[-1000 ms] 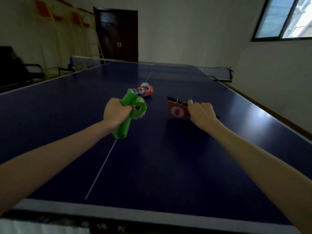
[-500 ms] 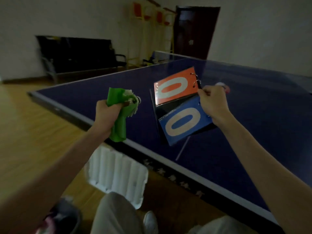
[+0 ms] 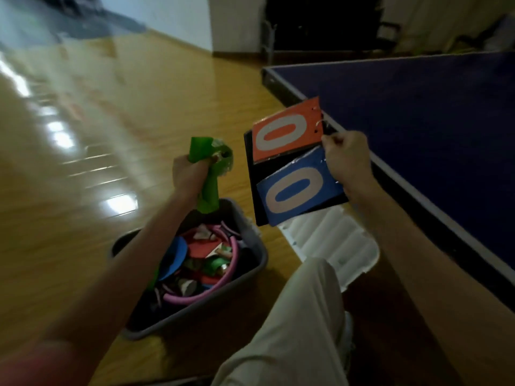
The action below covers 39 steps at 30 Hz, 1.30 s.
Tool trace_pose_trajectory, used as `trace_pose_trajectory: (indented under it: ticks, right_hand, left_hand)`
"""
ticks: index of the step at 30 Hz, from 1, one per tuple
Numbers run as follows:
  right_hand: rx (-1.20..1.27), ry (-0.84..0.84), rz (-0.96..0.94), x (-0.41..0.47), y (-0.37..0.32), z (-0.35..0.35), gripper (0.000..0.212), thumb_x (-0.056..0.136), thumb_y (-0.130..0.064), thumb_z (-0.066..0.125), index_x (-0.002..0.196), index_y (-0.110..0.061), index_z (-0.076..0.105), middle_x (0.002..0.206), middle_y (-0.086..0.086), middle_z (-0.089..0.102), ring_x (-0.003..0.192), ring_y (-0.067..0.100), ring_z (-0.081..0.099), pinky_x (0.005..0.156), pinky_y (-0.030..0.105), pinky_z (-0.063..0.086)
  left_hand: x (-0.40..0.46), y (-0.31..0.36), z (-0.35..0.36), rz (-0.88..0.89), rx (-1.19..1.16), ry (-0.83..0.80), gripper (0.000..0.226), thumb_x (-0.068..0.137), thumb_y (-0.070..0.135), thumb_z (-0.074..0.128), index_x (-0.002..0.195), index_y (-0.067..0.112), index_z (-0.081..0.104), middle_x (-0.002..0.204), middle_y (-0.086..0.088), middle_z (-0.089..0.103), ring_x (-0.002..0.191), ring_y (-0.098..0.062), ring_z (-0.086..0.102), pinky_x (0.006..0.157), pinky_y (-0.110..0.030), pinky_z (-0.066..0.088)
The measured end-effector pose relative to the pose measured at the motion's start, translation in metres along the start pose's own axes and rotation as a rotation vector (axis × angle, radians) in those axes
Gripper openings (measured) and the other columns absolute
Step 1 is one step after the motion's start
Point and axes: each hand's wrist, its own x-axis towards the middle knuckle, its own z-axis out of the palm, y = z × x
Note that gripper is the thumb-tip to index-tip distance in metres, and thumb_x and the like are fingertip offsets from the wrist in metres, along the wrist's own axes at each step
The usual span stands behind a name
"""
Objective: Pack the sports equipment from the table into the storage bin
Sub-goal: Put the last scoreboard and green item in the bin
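Note:
My left hand (image 3: 189, 176) grips a green rolled band together with a shuttlecock (image 3: 207, 174), held above the far end of the grey storage bin (image 3: 250, 274). My right hand (image 3: 347, 160) pinches the top edge of a flip scoreboard (image 3: 289, 165), whose orange and blue cards both show 0. The scoreboard hangs in the air just right of the bin, beside the table's edge. The bin sits on the floor and holds pink hoops, a blue disc and several other coloured items.
The blue table tennis table (image 3: 432, 129) fills the right side, its grey edge running diagonally. A white ribbed lid (image 3: 334, 246) lies on the wooden floor between bin and table. My light trouser leg (image 3: 292, 330) is at the bottom.
The view has swung left and down from the table to the floor. Both hands have carried the green band and the scoreboard off the table to over and beside the bin.

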Motion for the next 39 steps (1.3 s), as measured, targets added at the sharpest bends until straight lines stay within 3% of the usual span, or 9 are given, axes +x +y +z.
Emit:
trace_pose_trajectory:
  ticks: [5, 11, 16, 18, 22, 26, 30, 35, 39]
  right_hand:
    - [-0.116, -0.192, 0.209, -0.014, 0.073, 0.107, 0.033, 0.097, -0.016, 0.046, 0.065, -0.006, 0.047, 0.065, 0.009, 0.052, 0.062, 0.023, 0.054, 0.057, 0.034, 0.043]
    - [-0.159, -0.263, 0.522, -0.054, 0.143, 0.190, 0.023, 0.097, -0.013, 0.044, 0.099, 0.004, 0.060, 0.099, 0.018, 0.064, 0.090, 0.030, 0.062, 0.064, 0.032, 0.042]
    - [-0.077, -0.286, 0.632, -0.066, 0.158, 0.226, 0.021, 0.096, -0.007, 0.043, 0.106, 0.000, 0.060, 0.095, 0.009, 0.057, 0.085, 0.020, 0.052, 0.067, 0.026, 0.041]
    - [-0.069, -0.326, 0.629, -0.066, 0.159, 0.238, 0.019, 0.095, -0.012, 0.044, 0.096, -0.006, 0.062, 0.098, 0.010, 0.065, 0.086, 0.024, 0.059, 0.077, 0.035, 0.050]
    - [-0.095, -0.410, 0.566, -0.059, 0.145, 0.257, 0.018, 0.097, -0.016, 0.044, 0.092, -0.007, 0.059, 0.087, 0.008, 0.064, 0.075, 0.020, 0.063, 0.063, 0.034, 0.053]
    - [-0.013, -0.443, 0.561, -0.048, 0.134, 0.273, 0.019, 0.096, -0.013, 0.044, 0.089, -0.006, 0.060, 0.092, 0.014, 0.066, 0.086, 0.027, 0.065, 0.072, 0.037, 0.052]
    - [-0.011, -0.549, 0.600, -0.041, 0.129, 0.270, 0.012, 0.091, -0.001, 0.046, 0.090, -0.006, 0.058, 0.077, 0.010, 0.057, 0.085, 0.026, 0.056, 0.070, 0.039, 0.051]
    - [-0.165, -0.503, 0.429, -0.024, 0.129, 0.245, 0.017, 0.085, 0.000, 0.049, 0.088, -0.008, 0.064, 0.084, 0.009, 0.059, 0.088, 0.024, 0.061, 0.070, 0.035, 0.051]
    - [-0.176, -0.402, 0.266, 0.008, 0.105, 0.207, 0.021, 0.087, -0.002, 0.051, 0.096, 0.000, 0.070, 0.096, 0.015, 0.069, 0.092, 0.028, 0.064, 0.067, 0.027, 0.045]
  left_hand:
    - [0.024, -0.095, -0.052, -0.253, 0.287, 0.124, 0.010, 0.080, 0.017, 0.068, 0.081, 0.009, 0.063, 0.083, -0.014, 0.063, 0.079, -0.024, 0.061, 0.070, -0.036, 0.048]
    - [0.032, -0.192, -0.099, -0.541, 0.300, 0.210, 0.032, 0.082, 0.013, 0.067, 0.107, -0.007, 0.064, 0.109, -0.025, 0.065, 0.101, -0.036, 0.063, 0.088, -0.043, 0.051]
    - [0.035, -0.216, -0.111, -0.639, 0.193, 0.211, 0.036, 0.086, 0.003, 0.063, 0.118, -0.011, 0.056, 0.115, -0.027, 0.061, 0.096, -0.029, 0.060, 0.078, -0.036, 0.047]
    - [0.040, -0.223, -0.117, -0.690, 0.212, 0.140, 0.048, 0.083, 0.008, 0.070, 0.125, -0.008, 0.052, 0.112, -0.024, 0.061, 0.094, -0.030, 0.060, 0.076, -0.036, 0.050]
    - [0.053, -0.236, -0.130, -0.727, 0.568, 0.069, 0.085, 0.077, 0.036, 0.076, 0.142, 0.002, 0.033, 0.141, -0.023, 0.037, 0.132, -0.038, 0.033, 0.105, -0.044, 0.038]
    - [0.056, -0.220, -0.128, -0.598, 0.602, 0.100, 0.052, 0.085, 0.020, 0.065, 0.132, 0.002, 0.049, 0.133, -0.019, 0.049, 0.119, -0.034, 0.049, 0.095, -0.037, 0.043]
    - [0.060, -0.207, -0.125, -0.484, 0.612, 0.096, 0.013, 0.082, 0.011, 0.062, 0.090, 0.003, 0.067, 0.085, -0.015, 0.057, 0.087, -0.035, 0.061, 0.068, -0.032, 0.041]
    - [0.065, -0.186, -0.106, -0.384, 0.611, 0.090, 0.021, 0.082, 0.011, 0.059, 0.097, 0.003, 0.071, 0.096, -0.020, 0.069, 0.094, -0.033, 0.063, 0.074, -0.034, 0.047]
    - [0.065, -0.158, -0.076, -0.296, 0.603, 0.022, 0.011, 0.082, 0.008, 0.057, 0.078, 0.010, 0.067, 0.086, -0.016, 0.065, 0.092, -0.032, 0.064, 0.071, -0.031, 0.043]
